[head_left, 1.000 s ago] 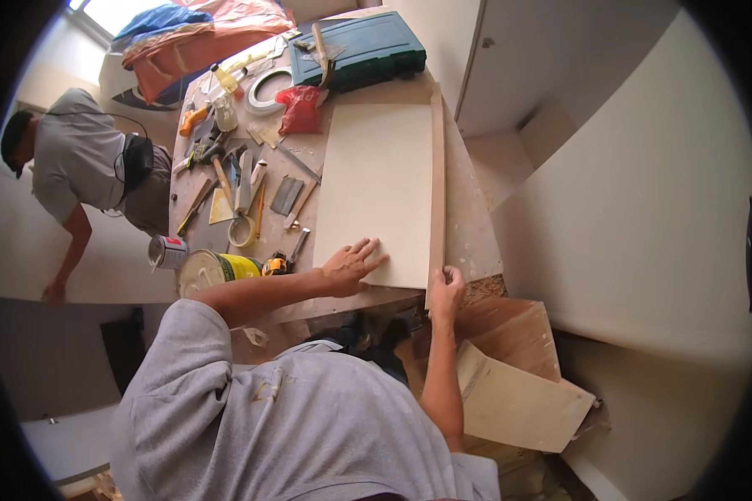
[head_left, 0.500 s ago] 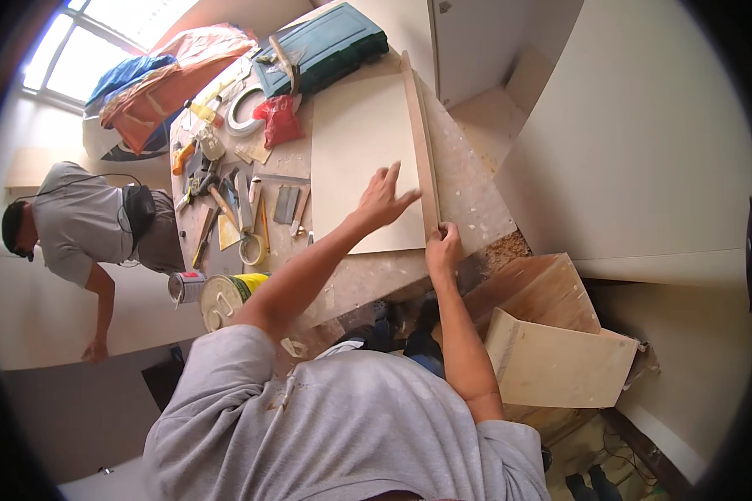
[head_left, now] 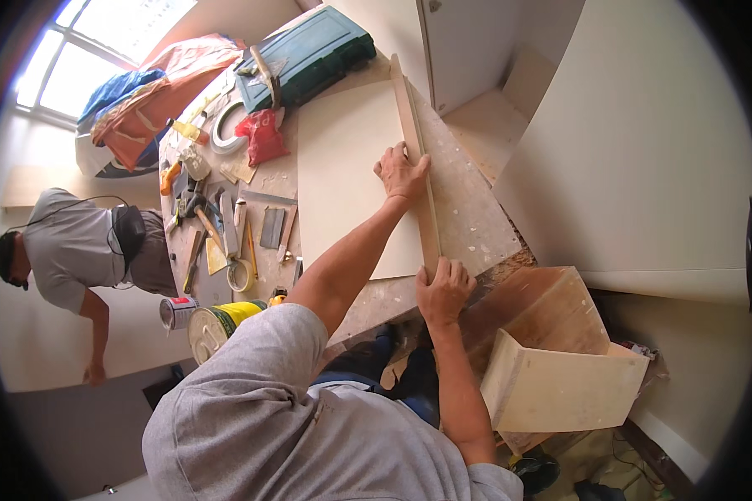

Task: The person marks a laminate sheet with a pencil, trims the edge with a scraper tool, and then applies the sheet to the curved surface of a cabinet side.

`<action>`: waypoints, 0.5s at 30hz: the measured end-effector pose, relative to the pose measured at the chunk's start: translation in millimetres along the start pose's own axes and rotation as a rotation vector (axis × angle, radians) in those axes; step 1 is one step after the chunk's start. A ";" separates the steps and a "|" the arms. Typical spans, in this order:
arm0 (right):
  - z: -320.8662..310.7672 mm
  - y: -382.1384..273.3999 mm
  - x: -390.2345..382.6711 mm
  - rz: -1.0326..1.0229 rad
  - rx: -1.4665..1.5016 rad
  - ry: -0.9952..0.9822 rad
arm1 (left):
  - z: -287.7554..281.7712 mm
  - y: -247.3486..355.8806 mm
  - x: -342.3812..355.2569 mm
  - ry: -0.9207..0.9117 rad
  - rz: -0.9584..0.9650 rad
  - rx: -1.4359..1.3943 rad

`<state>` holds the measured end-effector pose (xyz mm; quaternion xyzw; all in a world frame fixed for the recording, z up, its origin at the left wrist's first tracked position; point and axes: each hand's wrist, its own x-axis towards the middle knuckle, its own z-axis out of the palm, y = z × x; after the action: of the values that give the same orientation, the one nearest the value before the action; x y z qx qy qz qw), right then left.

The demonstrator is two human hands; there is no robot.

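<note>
A flat pale board (head_left: 342, 184) lies on the worktable, and a narrow wooden strip (head_left: 427, 225) runs along its right edge. My left hand (head_left: 403, 173) is closed over the strip around mid-length, its thumb across the wood and its fingers curled on the board side. At the strip's near end, my right hand (head_left: 445, 290) grips with bent fingers at the board's near right corner. Its fingertips are partly hidden.
Left of the board lie a hammer (head_left: 210, 227), a roll of tape (head_left: 240, 275), a red bag (head_left: 263, 137) and several hand tools. A green case (head_left: 309, 54) sits at the far end. Cans (head_left: 211, 330) stand near left. An open wooden box (head_left: 568, 388) is at right. Another person (head_left: 79, 238) bends at left.
My left hand has gone from spread fingers over the board to closing on the strip. My right hand has come slightly nearer, still at the strip's end. The whole view has shifted a little.
</note>
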<state>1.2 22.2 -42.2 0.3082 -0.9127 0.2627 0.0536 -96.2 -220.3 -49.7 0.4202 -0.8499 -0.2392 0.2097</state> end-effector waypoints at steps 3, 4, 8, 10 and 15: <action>9.2 -0.9 2.5 0.051 -0.005 -0.029 | -2.1 -2.5 9.8 0.042 -0.197 -0.026; 8.8 -5.9 4.0 0.038 -0.001 0.001 | -11.2 -29.2 24.7 0.107 -0.077 0.086; 6.3 -7.6 4.8 0.057 0.000 -0.047 | -60.9 -127.8 49.7 -0.012 0.050 0.361; 6.8 -2.4 2.2 0.059 -0.006 -0.022 | -78.0 -134.3 39.7 -0.150 -0.040 0.467; 8.0 7.2 -0.5 -0.021 0.047 0.019 | -90.0 -137.5 19.8 -0.124 -0.099 0.477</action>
<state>-2.2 23.2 -52.4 0.3166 -0.9025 0.2862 0.0576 27.3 -330.3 -55.0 0.4834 -0.8719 -0.0673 0.0403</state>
